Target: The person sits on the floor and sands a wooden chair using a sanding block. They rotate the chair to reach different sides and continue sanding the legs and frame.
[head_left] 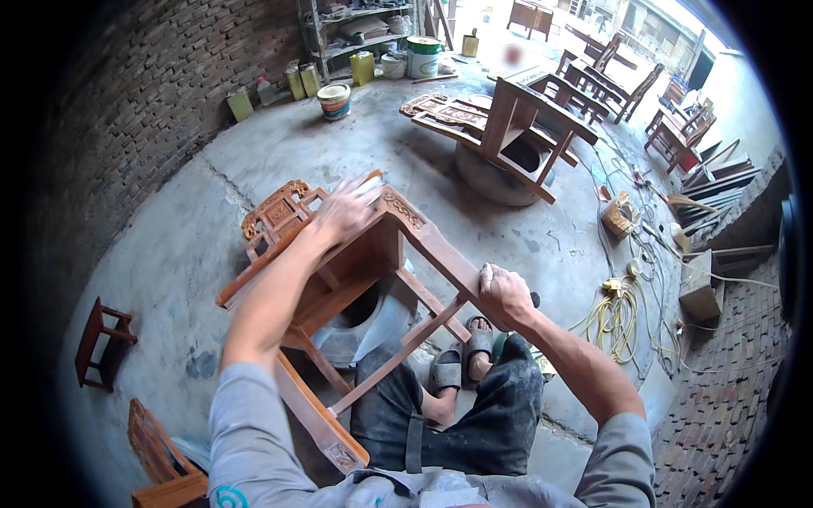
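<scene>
Standing far left on concrete: small dark stool [88, 343], clear of the work area, probably so it's out of the way. Lower left, partly cut by frame edge: loose-looking wooden piece [174, 489]; can't tell what it belongs to.

Further right, yellow-green cans [240, 103] line the foot of the brick wall, likely parked there to keep the floor open.

Centre: the wooden chair [356, 292], tipped over in front of the person, carved backrest [277, 216] pointing away to the left, legs and stretchers toward the person's lap. It lies over a round grey tyre-like support [391, 315], which I'd say lifts it off the concrete and brings the upper edges within reach.

Left hand [345, 213]: fingers together, laid over a pale pad [370, 190] on the chair's upper edge. Motion blur; can't tell if it pinches the pad or only presses it down.

Right hand [504, 296]: curled round the front leg, thumb on top; looks like it steadies the frame against the other arm's push. Dark knob [535, 300] just beyond the fingers, unclear what it is.

Right of that, farther off: second chair [506, 117] tipped on a similar ring [472, 173], presumably same reason. Far right: yellow cable [622, 317], coiled loosely on the floor.
</scene>
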`<state>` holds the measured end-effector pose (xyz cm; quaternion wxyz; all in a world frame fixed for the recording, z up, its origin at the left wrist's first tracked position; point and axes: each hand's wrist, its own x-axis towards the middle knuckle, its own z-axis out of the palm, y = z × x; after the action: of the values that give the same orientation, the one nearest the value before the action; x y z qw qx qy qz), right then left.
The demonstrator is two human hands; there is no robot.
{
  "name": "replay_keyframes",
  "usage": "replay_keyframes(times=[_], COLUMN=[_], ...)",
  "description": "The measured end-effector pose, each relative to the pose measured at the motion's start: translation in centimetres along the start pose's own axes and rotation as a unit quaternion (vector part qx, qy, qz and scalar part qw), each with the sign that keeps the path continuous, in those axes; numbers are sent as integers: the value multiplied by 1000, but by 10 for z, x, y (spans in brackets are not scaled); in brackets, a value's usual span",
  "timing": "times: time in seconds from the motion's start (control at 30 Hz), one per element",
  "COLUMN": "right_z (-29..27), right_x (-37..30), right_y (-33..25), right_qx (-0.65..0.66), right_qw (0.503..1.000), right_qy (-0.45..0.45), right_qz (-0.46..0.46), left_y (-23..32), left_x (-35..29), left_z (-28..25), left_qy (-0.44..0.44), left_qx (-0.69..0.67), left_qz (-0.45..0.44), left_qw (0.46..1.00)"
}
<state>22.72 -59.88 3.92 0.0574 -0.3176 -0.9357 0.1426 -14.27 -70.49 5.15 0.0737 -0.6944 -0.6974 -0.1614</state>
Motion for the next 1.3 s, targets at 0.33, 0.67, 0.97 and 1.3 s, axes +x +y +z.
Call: replay_keyframes(times=[0.33,0.67,0.97,1.3], right_z=[-19,-11,-25,-13], right_x=[3,4,7,7], right_y=[-18,-13,-41,-17], right_qx=[-63,10,107,-8], right_qw=[996,998,988,996], right_qy=[-56,-35,-33,-64], right_qz=[-14,59,103,68], left_y=[-6,-17,-33,-20], left_x=[25,-7,-122,-216], left_z=[19,9,-27,-80], left_qy=[20,-15,39,3], left_qx=[19,-18,85,23], left_qz=[-62,-113,-51,-129], left_qw=[998,993,994,991])
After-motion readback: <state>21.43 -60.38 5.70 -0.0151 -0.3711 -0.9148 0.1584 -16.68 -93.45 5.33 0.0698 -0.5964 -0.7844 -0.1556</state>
